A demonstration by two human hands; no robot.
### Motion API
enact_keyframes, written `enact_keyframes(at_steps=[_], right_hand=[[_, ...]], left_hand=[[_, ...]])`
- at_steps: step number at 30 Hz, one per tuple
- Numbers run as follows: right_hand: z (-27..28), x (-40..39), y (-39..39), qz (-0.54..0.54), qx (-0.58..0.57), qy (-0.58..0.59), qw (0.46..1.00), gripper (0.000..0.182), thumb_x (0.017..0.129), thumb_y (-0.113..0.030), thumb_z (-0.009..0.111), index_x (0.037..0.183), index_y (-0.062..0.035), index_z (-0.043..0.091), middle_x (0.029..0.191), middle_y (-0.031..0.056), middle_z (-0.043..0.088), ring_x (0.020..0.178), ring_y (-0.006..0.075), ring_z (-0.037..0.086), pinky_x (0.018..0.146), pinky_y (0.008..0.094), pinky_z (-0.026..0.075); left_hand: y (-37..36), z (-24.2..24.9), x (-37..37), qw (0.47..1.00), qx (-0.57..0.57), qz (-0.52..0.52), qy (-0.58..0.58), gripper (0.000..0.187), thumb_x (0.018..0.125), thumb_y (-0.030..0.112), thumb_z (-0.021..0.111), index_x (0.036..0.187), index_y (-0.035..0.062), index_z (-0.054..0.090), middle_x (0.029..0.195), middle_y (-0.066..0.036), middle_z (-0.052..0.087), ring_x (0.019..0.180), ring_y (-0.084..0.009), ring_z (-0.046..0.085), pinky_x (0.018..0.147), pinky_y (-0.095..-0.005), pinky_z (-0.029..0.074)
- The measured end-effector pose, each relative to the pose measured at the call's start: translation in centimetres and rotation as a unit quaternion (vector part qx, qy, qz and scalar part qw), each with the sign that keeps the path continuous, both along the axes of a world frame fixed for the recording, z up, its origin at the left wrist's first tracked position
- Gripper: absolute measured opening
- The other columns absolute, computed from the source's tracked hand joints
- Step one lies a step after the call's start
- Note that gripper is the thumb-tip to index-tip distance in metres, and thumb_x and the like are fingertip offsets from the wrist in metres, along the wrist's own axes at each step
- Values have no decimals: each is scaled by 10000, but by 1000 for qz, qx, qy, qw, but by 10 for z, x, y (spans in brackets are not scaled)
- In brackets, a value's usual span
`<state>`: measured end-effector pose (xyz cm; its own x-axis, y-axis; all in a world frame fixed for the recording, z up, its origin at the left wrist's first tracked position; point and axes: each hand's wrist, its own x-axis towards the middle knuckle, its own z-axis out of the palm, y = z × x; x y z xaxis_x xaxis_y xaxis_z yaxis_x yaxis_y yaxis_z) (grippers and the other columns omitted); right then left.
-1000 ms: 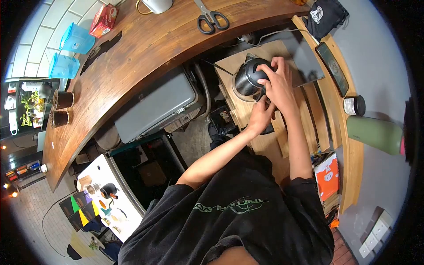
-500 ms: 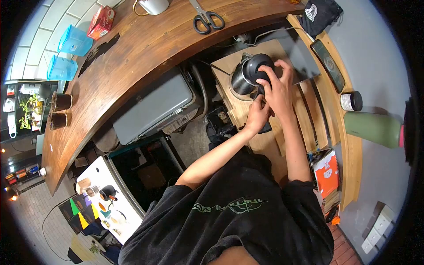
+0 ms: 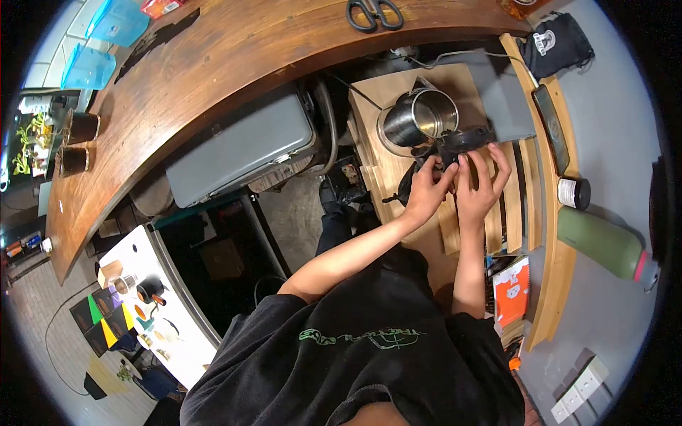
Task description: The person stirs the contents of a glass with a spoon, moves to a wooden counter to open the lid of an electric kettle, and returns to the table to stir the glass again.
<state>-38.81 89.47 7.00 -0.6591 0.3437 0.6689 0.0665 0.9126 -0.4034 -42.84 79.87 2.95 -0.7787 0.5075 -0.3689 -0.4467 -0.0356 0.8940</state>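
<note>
A steel kettle (image 3: 406,128) stands on a wooden board, its round mouth uncovered so that the bare metal inside shows. Its black lid (image 3: 465,140) is swung back toward me, over the handle side. My right hand (image 3: 480,190) has its fingertips on the near edge of this lid. Beside it, my left hand (image 3: 428,190) is closed around the black part where handle and lid meet. The fingers hide much of that part.
A long curved wooden counter (image 3: 234,92) runs across the far side, with scissors (image 3: 374,14) on it. Along the right ledge are a phone (image 3: 551,128), a small jar (image 3: 573,193) and a green bottle (image 3: 599,241). A grey case (image 3: 238,145) sits left of the kettle.
The kettle lid has gone from closed to tipped open toward me. My right hand has moved from the lid's top to its near edge. The view has shifted slightly.
</note>
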Motion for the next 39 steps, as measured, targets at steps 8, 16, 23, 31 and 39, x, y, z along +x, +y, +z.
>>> enact_keyframes(at_steps=[8,16,23,31,39], right_hand=[[-5,3,-3,-22,0,0,1000,285,878,-46,811,1147,-84,726,1352,143,536,1280,339,567,1034,464,510],[1,-11,7,37,-64,10,997,267,894,-61,802,1142,-110,717,1408,144,495,1274,345,556,1021,461,520],[37,-46,20,84,-72,-121,986,204,953,-147,732,1151,-101,714,1406,122,526,1227,338,572,1028,458,478],[42,-79,40,160,-90,-213,960,203,926,-148,724,1123,-109,694,1281,92,558,1181,320,568,1049,453,455],[41,-90,37,161,-109,-240,951,409,887,-252,792,1241,-92,663,1282,121,584,1225,383,543,1075,475,446]], left_hand=[[-2,-1,-6,1000,7,-25,-11,316,1030,299,684,1054,0,586,681,-71,689,602,-94,634,572,-291,503],[3,1,-8,1000,27,7,-9,344,1012,293,703,1030,-37,609,623,-103,680,529,-139,656,502,-301,491],[4,-2,-9,999,28,-10,-14,377,1021,335,681,1025,-36,614,604,-79,664,498,-139,639,460,-291,466],[-2,1,-10,1000,11,-16,21,374,1018,313,686,1038,-54,614,659,-89,688,547,-132,655,526,-294,503],[-1,-5,-2,998,-5,6,68,417,1016,347,688,1016,-67,649,674,-86,689,560,-134,657,535,-301,506]])
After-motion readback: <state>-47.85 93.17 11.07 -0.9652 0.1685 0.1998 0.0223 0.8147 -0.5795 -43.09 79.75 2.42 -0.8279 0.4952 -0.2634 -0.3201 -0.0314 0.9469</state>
